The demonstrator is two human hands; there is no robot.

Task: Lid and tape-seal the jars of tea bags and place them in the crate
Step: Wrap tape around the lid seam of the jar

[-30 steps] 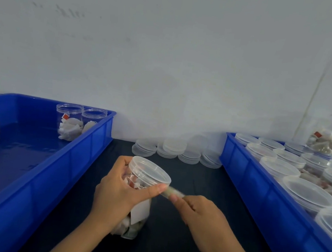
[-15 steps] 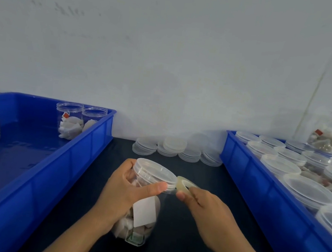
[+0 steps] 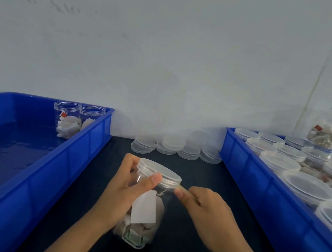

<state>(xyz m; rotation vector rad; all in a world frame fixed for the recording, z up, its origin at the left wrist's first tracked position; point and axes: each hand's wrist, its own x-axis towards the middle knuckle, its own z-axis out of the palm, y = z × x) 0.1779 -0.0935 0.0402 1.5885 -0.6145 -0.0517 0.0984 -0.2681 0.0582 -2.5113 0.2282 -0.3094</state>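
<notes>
jar in hand: white tag blank, no print visible
jar bottom: green-printed tea bag packet, marks too small and blurred to read
left crate jar: red tag, no characters resolvable
far right jar: red tag, unreadable too
lid: clear plastic, no embossing or text made out
blue crates: no label or number seen
result: nothing legible anywhere

Two bare forearms, sleeveless and without gloves, rings or watch
</notes>
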